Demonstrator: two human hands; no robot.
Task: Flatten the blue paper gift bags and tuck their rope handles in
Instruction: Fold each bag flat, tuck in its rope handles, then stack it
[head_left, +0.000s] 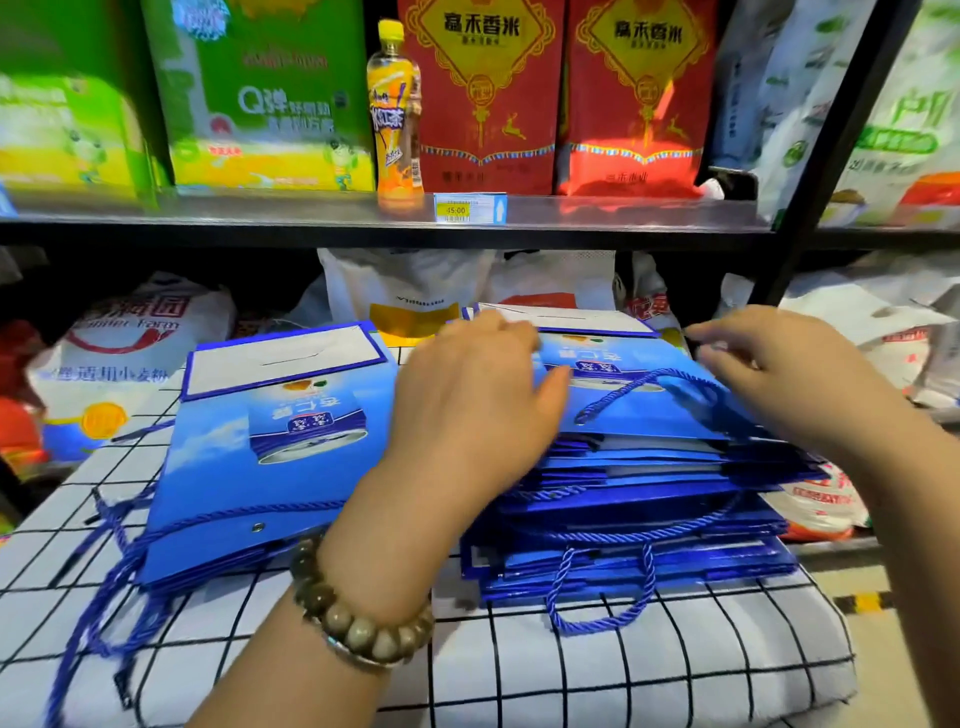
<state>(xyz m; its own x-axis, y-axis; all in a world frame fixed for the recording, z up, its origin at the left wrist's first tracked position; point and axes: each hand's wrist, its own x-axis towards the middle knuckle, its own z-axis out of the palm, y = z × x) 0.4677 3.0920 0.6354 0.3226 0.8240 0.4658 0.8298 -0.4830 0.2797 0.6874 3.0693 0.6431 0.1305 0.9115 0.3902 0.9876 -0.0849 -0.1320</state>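
Two stacks of flattened blue gift bags lie on a white cloth with black grid lines (597, 670). The left stack (270, 441) has rope handles trailing out at its near left. The right stack (639, 493) is taller. My left hand (472, 405) rests on the left part of its top bag (628, 395), fingers curved over the far edge. My right hand (789, 374) hovers over that bag's right side, fingers loosely bent, beside a blue rope handle (649, 384) looped across the top. Another rope handle (602, 597) hangs out of the stack's near edge.
A black shelf board (363, 218) runs across above the bags with green boxes, a drink bottle (395, 114), red rice boxes and a price tag. White sacks fill the space behind and to both sides. A black upright post (810, 171) stands at the right.
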